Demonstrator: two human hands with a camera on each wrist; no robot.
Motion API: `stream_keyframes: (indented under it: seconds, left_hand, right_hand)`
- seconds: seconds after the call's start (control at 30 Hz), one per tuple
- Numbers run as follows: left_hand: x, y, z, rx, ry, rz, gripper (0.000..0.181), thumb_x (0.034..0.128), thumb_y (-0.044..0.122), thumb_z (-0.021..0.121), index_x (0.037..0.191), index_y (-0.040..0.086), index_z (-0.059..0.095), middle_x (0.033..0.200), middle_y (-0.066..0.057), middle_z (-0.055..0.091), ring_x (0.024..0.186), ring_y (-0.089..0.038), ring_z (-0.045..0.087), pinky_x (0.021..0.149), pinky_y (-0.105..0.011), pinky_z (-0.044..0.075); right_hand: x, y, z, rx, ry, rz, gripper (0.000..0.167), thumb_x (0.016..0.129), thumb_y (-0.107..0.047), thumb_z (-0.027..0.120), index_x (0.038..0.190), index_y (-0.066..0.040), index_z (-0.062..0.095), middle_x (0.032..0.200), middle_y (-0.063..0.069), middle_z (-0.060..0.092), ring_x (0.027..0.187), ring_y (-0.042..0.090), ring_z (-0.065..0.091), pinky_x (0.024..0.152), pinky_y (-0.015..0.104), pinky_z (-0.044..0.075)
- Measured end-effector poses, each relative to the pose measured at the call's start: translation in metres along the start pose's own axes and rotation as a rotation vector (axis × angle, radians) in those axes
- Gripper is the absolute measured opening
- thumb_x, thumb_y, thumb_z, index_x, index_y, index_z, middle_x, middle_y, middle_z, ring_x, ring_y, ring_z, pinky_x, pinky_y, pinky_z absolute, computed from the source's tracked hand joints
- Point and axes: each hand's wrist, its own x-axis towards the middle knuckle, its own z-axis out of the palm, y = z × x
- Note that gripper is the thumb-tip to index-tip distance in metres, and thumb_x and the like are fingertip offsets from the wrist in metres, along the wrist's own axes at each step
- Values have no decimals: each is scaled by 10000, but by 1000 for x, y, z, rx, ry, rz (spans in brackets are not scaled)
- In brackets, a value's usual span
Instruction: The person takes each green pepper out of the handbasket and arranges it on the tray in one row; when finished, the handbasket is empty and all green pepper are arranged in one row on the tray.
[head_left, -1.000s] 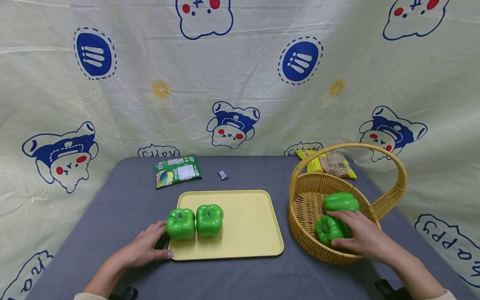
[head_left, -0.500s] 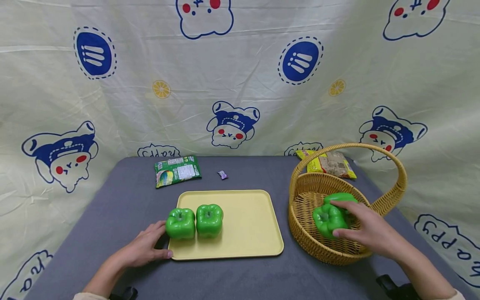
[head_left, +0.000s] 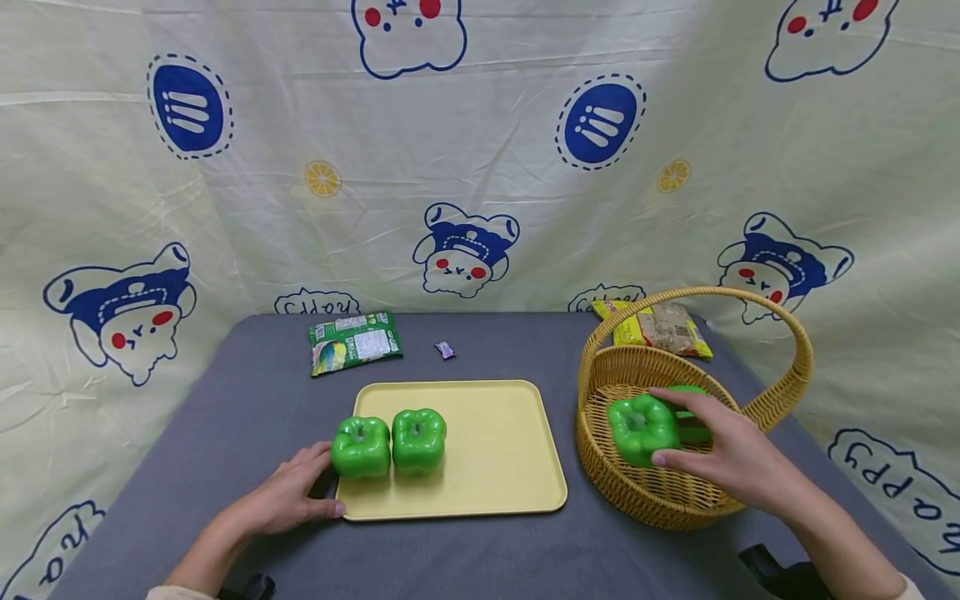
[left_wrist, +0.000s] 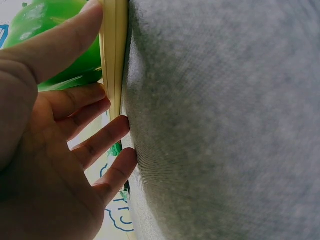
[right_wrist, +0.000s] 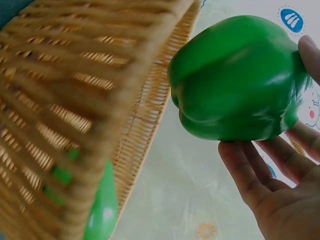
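My right hand [head_left: 742, 458] holds a green bell pepper [head_left: 642, 429] between thumb and fingers, raised above the wicker basket [head_left: 597, 467]. The right wrist view shows this pepper clear of the basket's rim. Another green bell pepper [head_left: 696, 434] lies in the basket, partly hidden behind my hand. On the pale yellow tray [head_left: 502, 450], two green bell peppers [head_left: 362, 447] sit side by side at the left end. My left hand [head_left: 288, 497] rests at the tray's left edge. In the left wrist view its thumb [left_wrist: 75, 37] touches the rim, and the fairly straight fingers touch the tray edge and table.
A green packet [head_left: 356, 343] and a small purple wrapped piece [head_left: 445, 350] lie behind the tray. Behind the basket is a yellow packet [head_left: 660, 329]. The basket's tall handle [head_left: 798, 350] arches over its opening. A printed curtain [head_left: 480, 125] hangs beyond the grey table.
My right hand has lifted the bell pepper up from inside the basket and shifted it leftward. The left hand, tray and its peppers have stayed put.
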Motion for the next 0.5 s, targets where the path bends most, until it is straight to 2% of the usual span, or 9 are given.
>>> stream_keyframes:
  seconds: [0.17, 0.4, 0.5]
  left_hand:
    - [0, 0, -1, -17, -27, -31, 785, 742, 432, 755, 1332, -6, 480, 1369, -219, 453, 1270, -437, 398, 958, -650, 317]
    - [1, -1, 0, -19, -38, -37, 788, 743, 439, 751, 1336, -1, 477, 1376, -223, 445, 1273, -441, 394, 961, -657, 312]
    - [0, -1, 0, -14, -31, -29, 790, 742, 442, 750, 1334, -4, 478, 1372, -224, 450, 1270, -442, 398, 957, -660, 314]
  right_hand:
    - [4, -10, 3, 8, 15, -37, 720, 770, -430, 743, 1359, -126, 462, 1226, 101, 567, 965, 193, 607, 725, 221, 529]
    - [11, -17, 9, -36, 78, -184, 698, 762, -337, 775, 1363, -145, 478, 1199, 10, 573, 961, -4, 505, 733, 211, 514]
    - [15, -20, 13, -15, 99, -249, 696, 745, -288, 793, 1353, -139, 490, 1172, -4, 590, 949, -30, 515, 730, 208, 521]
